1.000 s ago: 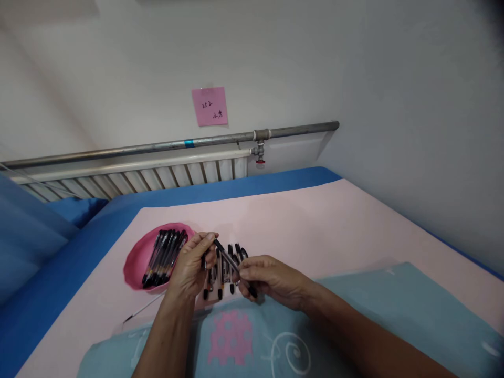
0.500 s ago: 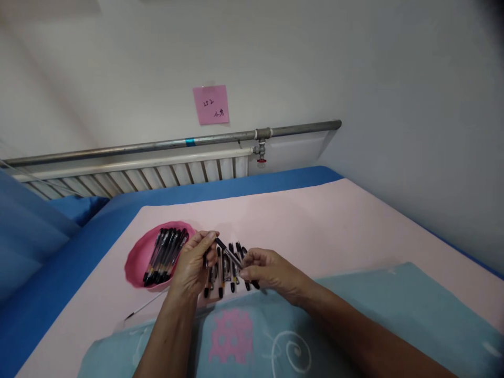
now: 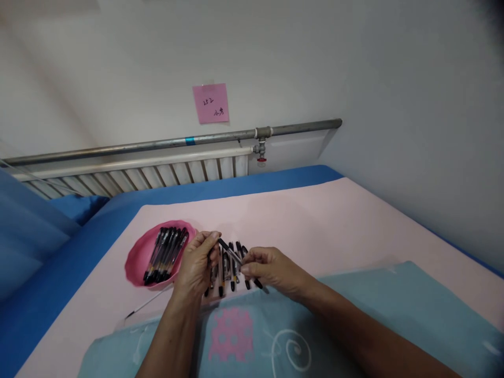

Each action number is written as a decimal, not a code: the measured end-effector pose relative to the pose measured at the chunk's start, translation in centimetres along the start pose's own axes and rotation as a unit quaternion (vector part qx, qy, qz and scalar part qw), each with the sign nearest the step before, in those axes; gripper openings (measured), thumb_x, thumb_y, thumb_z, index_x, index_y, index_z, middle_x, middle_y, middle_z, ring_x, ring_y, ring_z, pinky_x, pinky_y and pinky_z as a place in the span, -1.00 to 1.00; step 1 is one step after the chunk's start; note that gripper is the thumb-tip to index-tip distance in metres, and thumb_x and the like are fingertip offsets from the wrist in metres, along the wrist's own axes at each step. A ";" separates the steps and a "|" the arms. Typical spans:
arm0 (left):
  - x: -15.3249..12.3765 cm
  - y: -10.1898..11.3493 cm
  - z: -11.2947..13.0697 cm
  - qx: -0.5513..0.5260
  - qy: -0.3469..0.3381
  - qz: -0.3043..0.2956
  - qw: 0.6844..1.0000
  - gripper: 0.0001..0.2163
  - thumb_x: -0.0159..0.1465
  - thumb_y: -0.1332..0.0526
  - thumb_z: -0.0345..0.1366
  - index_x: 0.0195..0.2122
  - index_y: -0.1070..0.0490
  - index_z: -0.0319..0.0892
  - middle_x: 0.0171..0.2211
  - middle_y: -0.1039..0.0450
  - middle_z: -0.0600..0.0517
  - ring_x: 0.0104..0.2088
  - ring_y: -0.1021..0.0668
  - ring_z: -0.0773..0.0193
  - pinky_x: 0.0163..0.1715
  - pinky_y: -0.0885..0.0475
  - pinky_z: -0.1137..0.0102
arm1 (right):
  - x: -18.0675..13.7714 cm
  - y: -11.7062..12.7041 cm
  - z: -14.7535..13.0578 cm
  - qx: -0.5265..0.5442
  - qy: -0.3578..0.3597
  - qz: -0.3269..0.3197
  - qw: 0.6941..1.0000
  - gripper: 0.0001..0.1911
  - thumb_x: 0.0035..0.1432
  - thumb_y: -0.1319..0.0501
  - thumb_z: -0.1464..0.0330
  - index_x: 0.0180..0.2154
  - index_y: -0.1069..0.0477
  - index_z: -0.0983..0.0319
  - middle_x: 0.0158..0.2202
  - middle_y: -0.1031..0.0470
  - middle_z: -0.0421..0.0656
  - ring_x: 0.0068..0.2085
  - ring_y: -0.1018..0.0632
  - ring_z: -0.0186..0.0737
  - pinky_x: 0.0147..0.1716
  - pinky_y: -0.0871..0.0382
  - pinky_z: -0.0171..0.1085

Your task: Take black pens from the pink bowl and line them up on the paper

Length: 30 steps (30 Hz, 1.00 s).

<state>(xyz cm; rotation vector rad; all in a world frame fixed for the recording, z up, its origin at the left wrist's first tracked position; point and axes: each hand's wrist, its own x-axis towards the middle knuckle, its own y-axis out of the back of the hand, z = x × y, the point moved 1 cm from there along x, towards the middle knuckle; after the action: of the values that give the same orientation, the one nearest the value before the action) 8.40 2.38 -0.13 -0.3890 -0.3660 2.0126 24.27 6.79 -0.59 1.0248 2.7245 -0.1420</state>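
Observation:
Between my two hands a pen (image 3: pixel 230 250) with a dark end is held at a slant. My left hand (image 3: pixel 199 258) is closed in a pinch at its upper, dark end. The fingers of my right hand (image 3: pixel 268 266) pinch its lower end, and its tip is hidden by them. Just below and behind the held pen, several loose black pens (image 3: pixel 221 286) lie side by side on the pink cover, partly hidden by my hands. Left of my left hand, a pink basket (image 3: pixel 132 265) holds a bundle of several black-capped pens (image 3: pixel 165 254).
A thin white refill (image 3: pixel 145 304) with a dark tip lies before the basket. A blue-green cloth (image 3: pixel 354 299) spreads along the near side of the pink cover (image 3: pixel 315 220). Behind stand a radiator (image 3: pixel 177 173), a metal pipe (image 3: pixel 149 147) and a wall with a pink note (image 3: pixel 211 103).
Both hands stay almost in place, still on the same pen. My left hand has shifted very slightly right, and the view has tilted a little.

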 end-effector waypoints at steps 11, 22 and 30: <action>0.1 0.0 -0.4 -0.008 -0.008 0.026 1.000 -0.76 -0.08 -0.34 -0.27 -0.51 -0.28 -0.24 -0.72 -0.17 0.23 -0.76 -0.16 0.59 -0.79 0.01 0.62 | -0.6 -0.5 -0.6 -0.125 0.067 0.066 0.988 -0.88 -0.10 -0.22 0.36 -0.45 -0.31 0.24 -0.52 -0.33 -0.26 -0.49 -0.32 -0.40 -0.52 -0.14 -0.40; -0.1 -0.1 -0.1 0.000 0.010 -0.002 1.000 -0.76 -0.08 -0.34 -0.27 -0.50 -0.30 -0.24 -0.71 -0.19 0.22 -0.75 -0.16 0.59 -0.78 0.01 0.62 | -0.1 -0.1 0.1 0.025 0.001 -0.040 0.999 -0.86 -0.03 -0.15 0.33 -0.41 -0.34 0.29 -0.55 -0.40 -0.22 -0.58 -0.29 -0.44 -0.62 -0.04 -0.42; 0.1 -0.1 -0.2 -0.007 -0.011 0.039 0.999 -0.75 -0.10 -0.34 -0.26 -0.54 -0.27 -0.23 -0.71 -0.17 0.23 -0.77 -0.16 0.60 -0.79 0.02 0.61 | -0.4 -0.4 -0.2 -0.092 0.060 0.093 0.990 -0.91 -0.12 -0.21 0.41 -0.51 -0.29 0.24 -0.61 -0.28 -0.32 -0.55 -0.28 -0.44 -0.56 -0.13 -0.42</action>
<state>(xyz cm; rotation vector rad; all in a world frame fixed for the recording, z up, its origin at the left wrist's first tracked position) 8.48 2.56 -0.25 -0.3948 -0.3842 2.0930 24.25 6.24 -0.33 1.2590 2.6654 0.2031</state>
